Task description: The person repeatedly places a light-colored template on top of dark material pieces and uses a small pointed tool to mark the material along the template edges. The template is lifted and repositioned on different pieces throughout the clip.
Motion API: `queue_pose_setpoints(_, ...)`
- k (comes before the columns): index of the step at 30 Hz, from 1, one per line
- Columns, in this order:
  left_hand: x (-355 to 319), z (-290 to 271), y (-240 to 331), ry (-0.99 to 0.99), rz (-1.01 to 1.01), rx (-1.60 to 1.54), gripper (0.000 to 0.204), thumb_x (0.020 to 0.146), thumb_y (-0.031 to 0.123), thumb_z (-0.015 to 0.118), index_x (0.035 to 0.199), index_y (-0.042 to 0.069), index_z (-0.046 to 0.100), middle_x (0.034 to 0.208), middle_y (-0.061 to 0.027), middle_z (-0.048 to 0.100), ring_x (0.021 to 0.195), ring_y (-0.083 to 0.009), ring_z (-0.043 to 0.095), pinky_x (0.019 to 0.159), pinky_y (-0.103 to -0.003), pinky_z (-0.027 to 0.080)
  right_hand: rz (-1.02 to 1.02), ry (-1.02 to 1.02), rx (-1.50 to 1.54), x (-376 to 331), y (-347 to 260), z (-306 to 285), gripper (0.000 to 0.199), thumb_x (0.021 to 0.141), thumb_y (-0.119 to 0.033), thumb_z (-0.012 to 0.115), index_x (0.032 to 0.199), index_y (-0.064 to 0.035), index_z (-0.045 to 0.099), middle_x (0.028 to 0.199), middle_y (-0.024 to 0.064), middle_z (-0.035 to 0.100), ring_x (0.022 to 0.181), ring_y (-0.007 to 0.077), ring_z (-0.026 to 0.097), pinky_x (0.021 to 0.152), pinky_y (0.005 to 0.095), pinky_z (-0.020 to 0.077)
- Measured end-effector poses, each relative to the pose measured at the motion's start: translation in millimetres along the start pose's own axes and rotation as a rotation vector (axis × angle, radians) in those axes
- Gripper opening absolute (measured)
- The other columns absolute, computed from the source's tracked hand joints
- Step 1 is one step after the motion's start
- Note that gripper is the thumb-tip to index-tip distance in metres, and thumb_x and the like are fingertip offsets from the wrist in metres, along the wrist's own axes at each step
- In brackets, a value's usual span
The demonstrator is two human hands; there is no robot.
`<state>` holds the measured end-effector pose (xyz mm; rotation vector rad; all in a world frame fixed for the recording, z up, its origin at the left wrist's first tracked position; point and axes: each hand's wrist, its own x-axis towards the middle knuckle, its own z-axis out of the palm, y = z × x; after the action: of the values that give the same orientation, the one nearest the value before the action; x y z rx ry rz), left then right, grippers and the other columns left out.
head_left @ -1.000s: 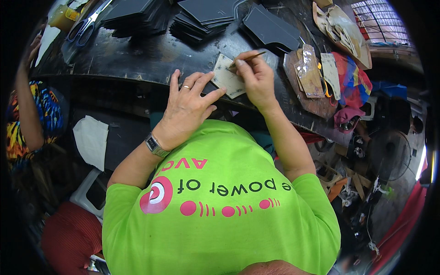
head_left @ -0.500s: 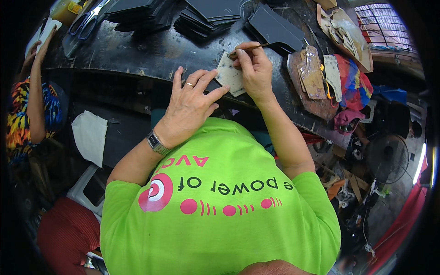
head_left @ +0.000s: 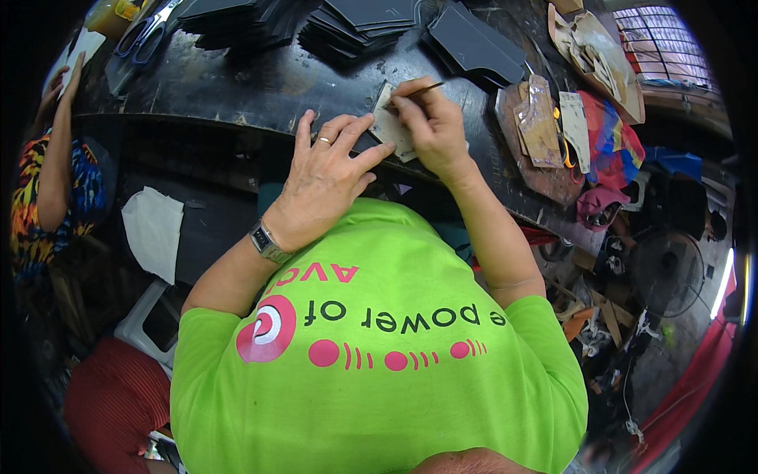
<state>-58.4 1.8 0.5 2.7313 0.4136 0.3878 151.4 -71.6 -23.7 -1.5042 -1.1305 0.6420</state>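
A pale, rectangular template-like piece (head_left: 385,126) with dark marks along its edges lies on the dark worktable near its front edge. My left hand (head_left: 322,167) is open with its fingers spread, and its index finger and thumb rest on the left side of that piece. Pinched in my right hand (head_left: 436,130) is a slim, dark pen-like tool (head_left: 427,89), its rear end sticking out to the upper right. The tool's tip is down on the pale piece and mostly hidden by my fingers. My right hand covers the right part of the piece.
Stacks of dark cut sheets (head_left: 474,46) line the far side of the table (head_left: 237,95). To the right lie a brown board (head_left: 525,158) with templates and yellow-handled scissors (head_left: 565,150). Blue-handled scissors (head_left: 142,35) sit at far left, beside a co-worker's arm (head_left: 59,166).
My right hand has shifted slightly down over the pale piece, and the tool's rear end has swung left and up. The left hand stays in place.
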Motion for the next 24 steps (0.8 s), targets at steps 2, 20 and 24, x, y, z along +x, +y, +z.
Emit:
queue_pose_setpoints(2,0.9,0.8,0.4,0.004,0.004,0.0,0.051,0.085,0.021,0.082,0.135,0.023,0.069,0.148,-0.0087,0.054,0.139,-0.0274,0.047,0.121,-0.066,0.026,-0.19,0.029,-0.23,-3.8,0.0,3.1,0.009,0.1,-0.003,0.065,0.108,-0.0006,0.068,0.091,0.0099,0.073,0.086,0.0154,0.07,0.079,0.0327,0.0576)
queue_pose_setpoints(20,1.6,-4.6,-0.7,-0.026,-0.014,-0.079,0.061,0.083,0.021,0.085,0.141,0.021,0.064,0.147,-0.0091,0.055,0.139,-0.0293,0.048,0.121,-0.066,0.026,0.095,-0.034,-0.034,-14.1,-44.0,-51.5,0.022,0.105,-0.001,0.053,0.122,0.0016,0.066,0.122,0.0137,0.067,0.101,0.0231,0.068,0.092,0.0353,0.0546)
queue_pose_setpoints(24,6.9,-7.1,-7.2,-0.016,-0.025,-0.185,0.058,0.086,0.022,0.083,0.14,0.019,0.064,0.143,-0.0101,0.057,0.137,-0.0296,0.05,0.122,-0.065,0.026,-0.005,-0.019,-0.61,-40.5,-41.1,-56.5,0.02,0.102,0.001,0.058,0.119,0.0025,0.068,0.103,0.0107,0.062,0.088,0.0221,0.063,0.082,0.0327,0.0509)
